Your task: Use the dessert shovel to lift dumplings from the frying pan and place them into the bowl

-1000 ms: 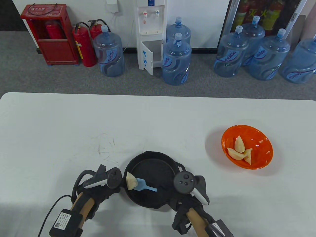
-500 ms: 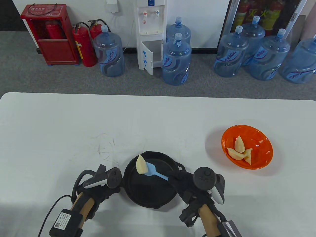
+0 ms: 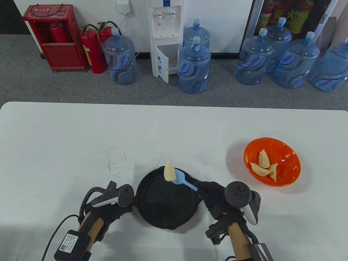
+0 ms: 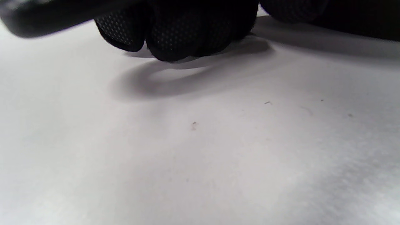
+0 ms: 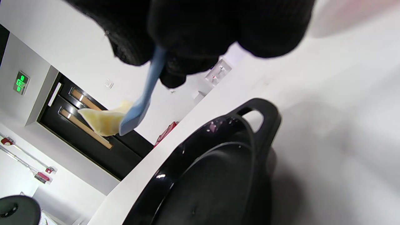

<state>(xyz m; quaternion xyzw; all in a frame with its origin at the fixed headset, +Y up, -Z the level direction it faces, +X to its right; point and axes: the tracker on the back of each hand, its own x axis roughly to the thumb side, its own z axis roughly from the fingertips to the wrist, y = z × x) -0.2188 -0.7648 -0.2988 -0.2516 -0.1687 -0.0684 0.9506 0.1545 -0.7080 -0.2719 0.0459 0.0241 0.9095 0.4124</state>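
A pale dumpling [image 3: 169,171] lies on the blade of a light blue dessert shovel [image 3: 180,179], raised over the far rim of the black frying pan [image 3: 165,214]. My right hand [image 3: 204,187] grips the shovel's handle just right of the pan. In the right wrist view my right hand [image 5: 175,62] curls round the shovel [image 5: 147,97], with the dumpling [image 5: 103,122] on its tip above the pan [image 5: 218,175]. The pan's inside holds no dumplings. My left hand [image 3: 123,210] sits at the pan's left side, fingers [image 4: 181,34] curled round its dark handle. The orange bowl [image 3: 288,148] holds three dumplings.
The white table [image 3: 68,141] stretches wide behind and left of the pan, and the bowl stands at the right, about a pan's width away. Water bottles, a dispenser and fire extinguishers stand on the floor beyond the far edge.
My right hand has lifted the shovel with the dumpling out of the pan's near left part and carried it up, away and to the right. The left hand and pan stayed still.
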